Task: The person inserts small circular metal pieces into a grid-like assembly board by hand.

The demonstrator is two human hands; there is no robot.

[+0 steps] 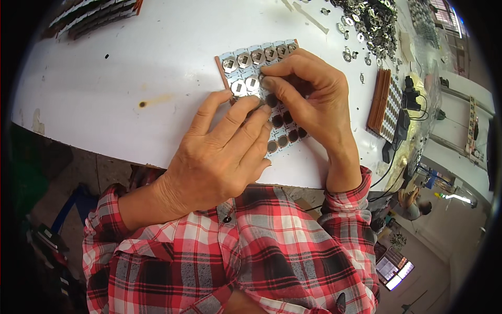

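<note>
A light-blue circuit board panel (271,103) with a brown edge lies on the table in front of me. Round silver metal clips with square cutouts fill its far row, and more of them sit in the second row, such as one metal clip (238,87). Closer to me the panel carries bare dark round pads. My left hand (219,146) lies across the panel's near left, fingers spread, the tips touching beside the second-row clips. Above that row, my right hand (308,94) pinches a small metal clip (262,77) between thumb and forefinger; the fingertips mostly hide it.
A heap of loose metal clips (374,26) spreads over the far right. A stack of panels (384,102) stands at the right, beside black adapters and cables (401,125). More populated panels (97,15) lie at the far left. The table's near edge curves before me.
</note>
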